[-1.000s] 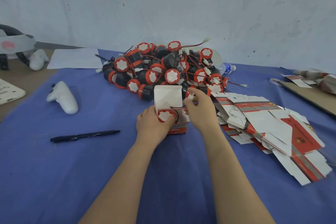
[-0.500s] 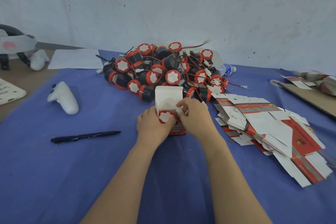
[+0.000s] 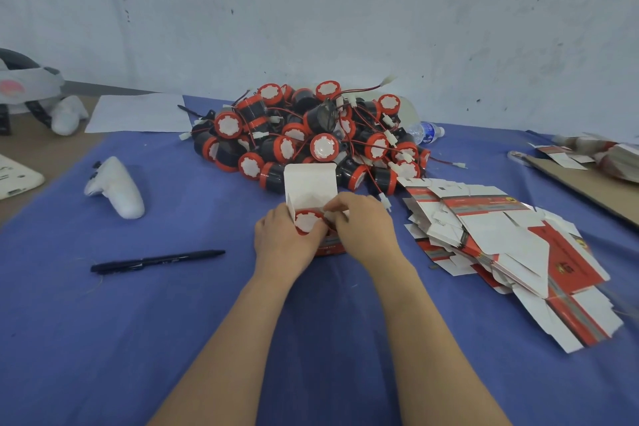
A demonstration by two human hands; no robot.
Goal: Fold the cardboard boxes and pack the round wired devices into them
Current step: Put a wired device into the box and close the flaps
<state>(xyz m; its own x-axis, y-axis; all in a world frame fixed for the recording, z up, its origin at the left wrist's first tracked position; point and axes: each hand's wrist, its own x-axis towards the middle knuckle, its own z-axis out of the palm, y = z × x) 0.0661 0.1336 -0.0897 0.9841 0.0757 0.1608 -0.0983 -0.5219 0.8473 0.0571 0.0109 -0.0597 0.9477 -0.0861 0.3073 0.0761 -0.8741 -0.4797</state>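
Box point(image 3: 310, 183) stands upright on the blue cloth point(image 3: 173, 322), lid flap raised, with one device point(image 3: 307, 222) seated in its mouth, white face up. Left hand point(image 3: 283, 242) grips the box's left side, fingers curled round it. Right hand point(image 3: 363, 228) sits at the box's right, fingertips pinching a small white piece point(image 3: 330, 215) at the mouth; plug or flap cannot be told. Behind the box lies the device pile point(image 3: 311, 138). Right of the box: flat boxes point(image 3: 501, 242), stacked. Left of the box: a pen point(image 3: 155, 261) and, farther off, a white controller point(image 3: 117, 188).
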